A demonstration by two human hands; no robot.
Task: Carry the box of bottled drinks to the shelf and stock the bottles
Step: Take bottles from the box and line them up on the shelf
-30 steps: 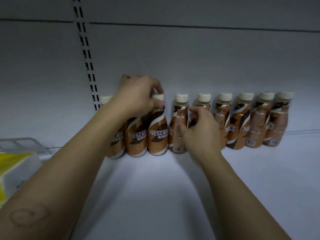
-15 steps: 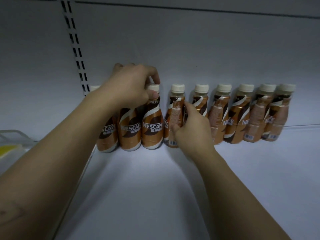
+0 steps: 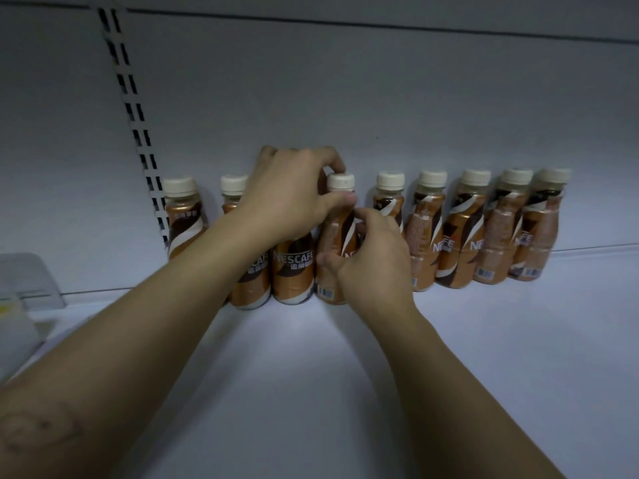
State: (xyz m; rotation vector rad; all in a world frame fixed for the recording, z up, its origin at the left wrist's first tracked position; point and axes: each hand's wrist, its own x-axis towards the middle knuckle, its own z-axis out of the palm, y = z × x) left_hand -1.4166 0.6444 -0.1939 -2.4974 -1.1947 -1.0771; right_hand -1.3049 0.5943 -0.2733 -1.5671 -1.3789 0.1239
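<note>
Both hands are on one bottle, near the middle of the row of bottles lined up against the back panel of the shelf. The left hand reaches in from seven o'clock and pinches the neck just under the cream cap, thumb in front, forefinger hooked behind — steadying the top, I'd say. The right hand wraps the body from five o'clock, fingers curled across the label. The barcode faces out on this one, while its neighbour at nine o'clock shows the brand name square to the front — so this looks like a twist to face it up. More bottles stand shoulder to shoulder toward three o'clock, some label-out, some not. The box itself isn't in sight. A slotted upright rises at ten o'clock, and a pale plastic tray sits far out at nine.
</note>
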